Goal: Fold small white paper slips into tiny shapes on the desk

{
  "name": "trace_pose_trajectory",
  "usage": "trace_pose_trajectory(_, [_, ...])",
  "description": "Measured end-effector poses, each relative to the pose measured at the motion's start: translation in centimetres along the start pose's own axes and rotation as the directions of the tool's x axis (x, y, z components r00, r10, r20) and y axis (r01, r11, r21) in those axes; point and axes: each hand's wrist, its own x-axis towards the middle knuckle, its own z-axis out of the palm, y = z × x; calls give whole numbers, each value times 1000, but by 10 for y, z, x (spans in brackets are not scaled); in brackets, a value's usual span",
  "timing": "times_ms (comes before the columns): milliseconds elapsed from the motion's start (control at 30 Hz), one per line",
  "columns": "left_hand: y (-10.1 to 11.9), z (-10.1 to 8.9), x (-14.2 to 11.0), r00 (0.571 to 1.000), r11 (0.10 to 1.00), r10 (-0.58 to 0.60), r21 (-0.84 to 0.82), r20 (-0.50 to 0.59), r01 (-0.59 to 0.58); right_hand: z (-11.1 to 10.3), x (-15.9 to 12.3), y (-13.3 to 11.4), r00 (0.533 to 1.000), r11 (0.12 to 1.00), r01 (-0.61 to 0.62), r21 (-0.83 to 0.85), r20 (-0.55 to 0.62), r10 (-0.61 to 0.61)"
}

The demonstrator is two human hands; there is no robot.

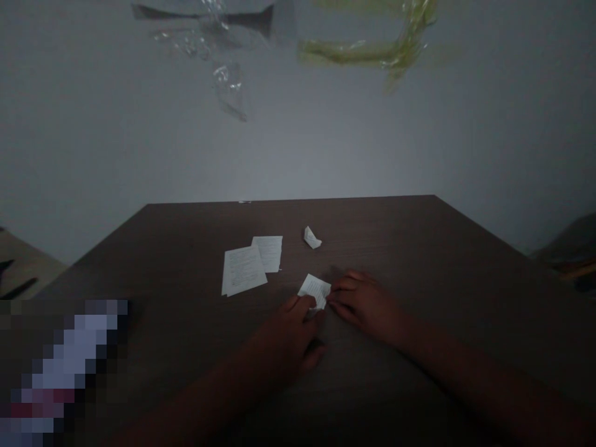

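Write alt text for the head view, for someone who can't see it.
A person's left hand and right hand touch a small printed sheet on a dark brown table. Beyond it is a folded piece of paper, with overlapping printed sheets to the left. Yellowish tape clings to the pale wall behind.

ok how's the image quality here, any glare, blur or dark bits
Head view: dim overall, the left hand and right hand dull against the table; print on the paper between them too small to read; small glints on the clear tape and yellow tape on the wall; a pixelated block masks the lower left.
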Motion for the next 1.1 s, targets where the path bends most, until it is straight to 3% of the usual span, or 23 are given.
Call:
trace_pose_trajectory(267, [-13, 7, -9, 997, 994, 77, -84, 20, -75, 0, 7, -7, 986, 985, -165, -53, -9, 164])
trace_pose_trajectory(467, [-8, 8, -10, 996, 991, 84, -109, 35, -80, 5, 2, -19, 980, 985, -171, 35, -94, 174])
trace_pose_trajectory(733, [-7, -1, -7, 992, 987, 54, -160, 116, -35, 5, 16, 13, 900, 907, -408, 107, -121, 419])
trace_pose_trajectory(800, [-6, -4, -7, 990, 986, 44, -166, 135, -22, 5, 16, 10, 900, 908, -403, 111, -128, 416])
trace_pose_trajectory(967, [-2, -7, -5, 987, 990, 36, -143, 159, -13, 10, 6, -11, 955, 958, -254, 130, -125, 270])
trace_pose_trajectory(1100, [0, -11, -4, 982, 990, 25, -143, 189, 2, 10, 8, -5, 940, 945, -304, 118, -125, 318])
